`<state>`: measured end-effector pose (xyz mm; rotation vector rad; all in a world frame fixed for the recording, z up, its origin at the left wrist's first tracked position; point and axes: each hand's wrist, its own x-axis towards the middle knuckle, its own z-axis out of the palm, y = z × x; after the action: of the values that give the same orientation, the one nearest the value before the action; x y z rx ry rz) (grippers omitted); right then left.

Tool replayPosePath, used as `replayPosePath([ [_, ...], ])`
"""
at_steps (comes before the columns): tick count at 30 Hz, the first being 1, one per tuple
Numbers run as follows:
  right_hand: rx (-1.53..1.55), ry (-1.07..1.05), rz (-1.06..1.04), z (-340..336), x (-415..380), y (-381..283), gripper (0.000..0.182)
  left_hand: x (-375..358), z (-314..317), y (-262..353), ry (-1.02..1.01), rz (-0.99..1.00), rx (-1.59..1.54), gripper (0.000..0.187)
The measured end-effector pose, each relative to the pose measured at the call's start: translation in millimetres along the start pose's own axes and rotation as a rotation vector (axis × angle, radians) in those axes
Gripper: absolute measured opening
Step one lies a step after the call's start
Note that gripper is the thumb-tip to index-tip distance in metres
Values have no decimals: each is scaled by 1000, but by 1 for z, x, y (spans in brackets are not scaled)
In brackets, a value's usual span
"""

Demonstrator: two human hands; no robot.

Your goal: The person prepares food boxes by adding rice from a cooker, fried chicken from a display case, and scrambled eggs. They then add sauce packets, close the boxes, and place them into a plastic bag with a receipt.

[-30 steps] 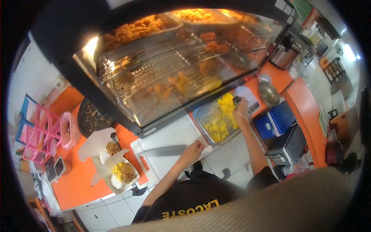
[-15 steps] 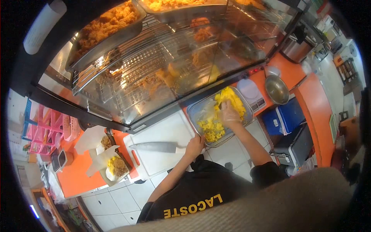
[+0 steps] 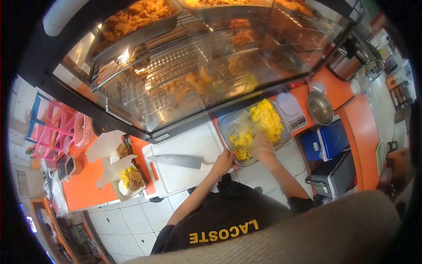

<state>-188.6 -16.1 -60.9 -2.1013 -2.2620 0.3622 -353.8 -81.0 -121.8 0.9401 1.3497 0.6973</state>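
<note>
A rectangular clear-sided tray (image 3: 288,132) holds chopped yellow food (image 3: 267,121) that looks like scrambled egg. My left hand (image 3: 224,162) is closed on the tray's near left corner. Inside the tray, my right hand (image 3: 263,146), in a clear plastic glove, reaches down at the near side among the yellow pieces; its fingers are blurred. Left of the tray lies a white cutting board (image 3: 182,143) with a large knife (image 3: 178,161) across it, the handle end close to my left wrist.
Two open takeaway boxes (image 3: 132,182) with rice and toppings stand on the orange counter (image 3: 81,191) at left. A glass cabinet of fried chicken (image 3: 140,20) rises in front. Right of the tray are a kitchen scale (image 3: 296,122) and a metal pan (image 3: 320,108).
My right hand has moved nearer to me inside the tray, away from the far heap of yellow food. My left hand stays at the tray's corner. The camera view has shifted slightly.
</note>
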Motion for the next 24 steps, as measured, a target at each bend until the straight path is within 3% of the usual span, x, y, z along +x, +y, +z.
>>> replayPosePath([
  [3, 36, 31, -121, 20, -8, -7, 56, 0, -2, 5, -11, -9, 7, 40],
  [5, 131, -135, -75, 21, -2, 1, 57, -15, -4, 19, -1, -32, -73, 41],
  [8, 243, -256, -67, -10, 6, 9, 60, -48, -34, 39, 11, 66, 155, 35],
  [10, 341, -308, 10, -13, 12, 26, 67, -68, -79, 28, 170, 311, 356, 29],
  [12, 355, -319, 93, -12, 16, 45, 71, -116, -138, 50, 452, 385, 403, 19],
  [13, 376, -328, 149, -17, 14, 44, 73, -148, -165, 69, 555, 333, 315, 26],
  [14, 397, -335, 205, -23, 12, 44, 75, -172, -197, 69, 752, 433, 500, 34],
  [15, 432, -350, 267, -40, 5, 31, 77, -194, -227, 63, 959, 522, 694, 43],
  [18, 577, -417, 110, -65, -12, -35, 73, -254, -300, 27, 1144, 348, 1050, 61],
  [21, 709, -567, -95, -68, -21, -122, 67, -295, -324, -9, 938, 75, 1168, 46],
  [23, 685, -685, -240, -77, -43, -216, 63, -299, -317, -31, 911, 46, 1142, 36],
  [24, 763, -713, -386, -38, -39, -245, 61, -303, -310, -37, 850, 57, 1040, 37],
])
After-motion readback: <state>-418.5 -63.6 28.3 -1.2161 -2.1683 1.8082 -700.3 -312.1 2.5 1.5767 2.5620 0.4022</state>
